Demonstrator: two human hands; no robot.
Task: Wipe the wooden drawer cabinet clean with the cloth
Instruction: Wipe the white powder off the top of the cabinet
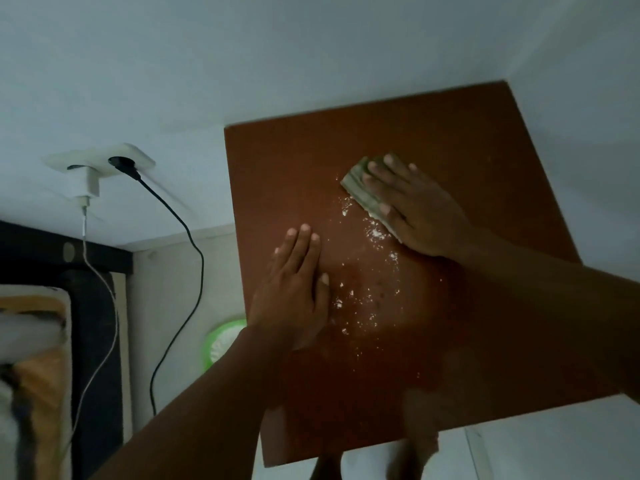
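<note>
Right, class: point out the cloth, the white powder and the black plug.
cloth (360, 188): head view, folded green edge beside the fingers.
white powder (375, 233): head view, clump on the cabinet top.
black plug (124, 164): head view, body in the socket.

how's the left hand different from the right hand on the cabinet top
The left hand lies bare on the wood, while the right hand presses a folded greenish cloth. The left hand sits nearer the cabinet top's left edge; the right hand reaches farther back, beyond the white crumbs. Both are flat, palm down.
</note>
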